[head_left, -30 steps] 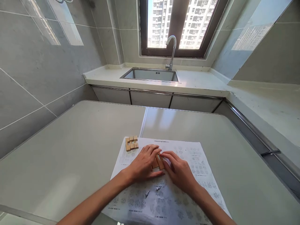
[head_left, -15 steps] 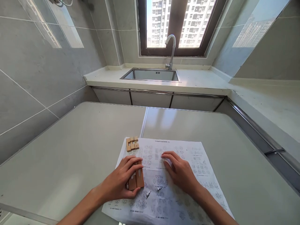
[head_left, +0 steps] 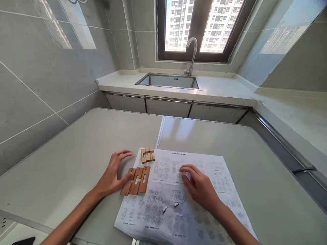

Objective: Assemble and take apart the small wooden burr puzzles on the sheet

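Three flat wooden puzzle pieces (head_left: 138, 180), slotted and numbered, lie side by side on the left part of a printed paper sheet (head_left: 163, 190). My left hand (head_left: 113, 175) is at their left, fingers apart, its thumb resting on or just over the leftmost piece. Farther back, a group of small notched wooden blocks (head_left: 147, 155) sits near the sheet's upper left corner. My right hand (head_left: 200, 185) rests on the right half of the sheet with its fingers loosely curved and apart, and I see nothing in it.
A grey-white table (head_left: 76, 163) with a seam down its middle bears the sheet. Past its far edge are a counter (head_left: 224, 86), a sink (head_left: 173, 76) and a tap (head_left: 192, 56) below a window. Tiled walls stand on both sides.
My left hand has come off the top of the flat wooden pieces and moved left, uncovering them. My right hand stays about where it was. The view has shifted slightly.
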The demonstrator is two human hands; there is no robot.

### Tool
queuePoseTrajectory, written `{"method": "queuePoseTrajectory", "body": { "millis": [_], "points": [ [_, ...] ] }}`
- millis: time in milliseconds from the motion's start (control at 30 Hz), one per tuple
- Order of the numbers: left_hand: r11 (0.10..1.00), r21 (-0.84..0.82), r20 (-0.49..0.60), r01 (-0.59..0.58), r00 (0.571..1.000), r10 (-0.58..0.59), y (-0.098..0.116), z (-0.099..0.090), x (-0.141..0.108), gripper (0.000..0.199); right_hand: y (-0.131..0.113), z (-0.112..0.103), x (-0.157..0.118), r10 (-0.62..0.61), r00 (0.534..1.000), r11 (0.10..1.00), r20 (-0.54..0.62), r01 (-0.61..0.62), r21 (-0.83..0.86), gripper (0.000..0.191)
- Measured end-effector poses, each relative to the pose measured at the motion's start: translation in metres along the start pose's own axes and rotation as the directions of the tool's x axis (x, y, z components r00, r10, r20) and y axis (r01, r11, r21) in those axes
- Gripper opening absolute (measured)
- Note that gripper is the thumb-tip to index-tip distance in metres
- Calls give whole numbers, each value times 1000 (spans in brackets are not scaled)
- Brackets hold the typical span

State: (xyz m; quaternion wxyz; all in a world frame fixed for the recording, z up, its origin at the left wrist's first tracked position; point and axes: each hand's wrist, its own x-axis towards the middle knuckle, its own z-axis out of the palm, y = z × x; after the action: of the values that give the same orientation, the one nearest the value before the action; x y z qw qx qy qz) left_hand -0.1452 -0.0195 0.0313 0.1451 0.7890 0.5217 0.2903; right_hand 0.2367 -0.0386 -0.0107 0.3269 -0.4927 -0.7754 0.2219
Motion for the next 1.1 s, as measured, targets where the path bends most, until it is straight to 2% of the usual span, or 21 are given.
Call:
{"method": "queuePoseTrajectory", "body": {
  "millis": [67, 167, 200, 300, 400, 733, 867, 1100],
  "points": [
    [985, -88, -84, 147, 984, -155, -4, 5, 15, 44, 0, 0, -1, 15, 1000, 1000, 4, -16, 19, 18],
    [888, -302, -128, 347, 908, -398, -12, 15, 46, 46, 0, 0, -1, 40, 999, 998, 3, -40, 55, 19],
    [871, -328, -130, 366, 896, -426, -15, 18, 57, 48, 1, -1, -1, 47, 999, 996, 1, -47, 71, 19],
    [853, -368, -128, 370, 889, -440, -23, 26, 81, 50, 1, -1, 0, 66, 998, 992, -10, -64, 111, 19],
    [844, -394, -139, 365, 884, -447, -26, 29, 92, 49, 0, -2, 1, 75, 997, 989, -18, -72, 127, 19],
    [839, -379, -109, 390, 882, -459, -15, 28, 88, 41, -1, -2, 0, 85, 996, 988, 1, -84, 133, 20],
    [842, -365, -102, 397, 882, -459, -17, 28, 88, 41, 0, -1, -2, 106, 994, 985, 36, -110, 131, 20],
    [848, -353, -92, 394, 888, -451, -22, 30, 89, 42, 3, -1, -1, 92, 995, 986, 25, -94, 137, 21]
  ]
}}
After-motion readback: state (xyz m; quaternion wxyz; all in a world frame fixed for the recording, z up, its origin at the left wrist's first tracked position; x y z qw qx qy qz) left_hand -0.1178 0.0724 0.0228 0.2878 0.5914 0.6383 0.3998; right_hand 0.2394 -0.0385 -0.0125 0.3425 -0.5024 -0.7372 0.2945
